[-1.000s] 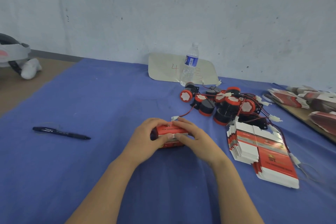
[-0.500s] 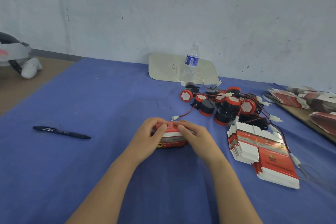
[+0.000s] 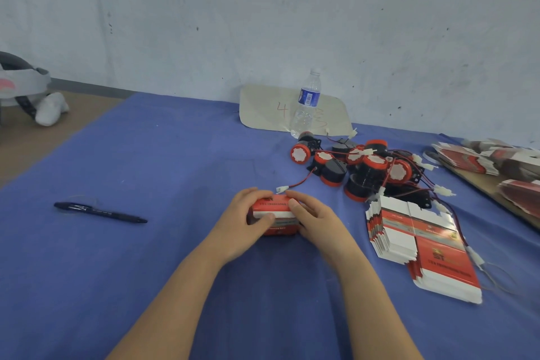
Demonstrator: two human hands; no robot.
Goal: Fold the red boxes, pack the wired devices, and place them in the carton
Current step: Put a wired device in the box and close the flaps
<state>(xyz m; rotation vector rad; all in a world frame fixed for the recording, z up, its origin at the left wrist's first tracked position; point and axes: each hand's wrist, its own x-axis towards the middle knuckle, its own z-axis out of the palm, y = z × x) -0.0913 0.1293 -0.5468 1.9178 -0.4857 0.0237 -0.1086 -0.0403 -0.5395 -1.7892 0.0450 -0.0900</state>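
A pale wall [image 3: 263, 23] with dark spots fills the upper half of the view. Below it, a blue cloth [image 3: 146, 286] covers the table from the far edge to the near edge.

On the right side of the cloth lies a stack of flat boxes [image 3: 420, 245], red and white, not folded. More flat boxes of the same kind [image 3: 496, 161] lie on a brown board at the far right edge. Between the stack and the wall there is a pile of wired devices [image 3: 365, 166], black and red round bodies with thin red and black wires and white plugs. A beige cardboard sheet [image 3: 263, 114] leans at the foot of the wall, with a "4" written on it. A clear water bottle [image 3: 306, 105] stands upright in front of the sheet.

Near the middle of the cloth, the left hand [image 3: 242, 222] and the right hand [image 3: 318, 222] hold one folded red box [image 3: 274, 207] between them. The fingers of both hands are curled over its top, and the thumbs press on its near side. The box rests on the cloth.

A black pen [image 3: 99, 212] lies on the cloth, well apart to the left. A small white connector [image 3: 282, 189] on a red wire lies just behind the fingertips.
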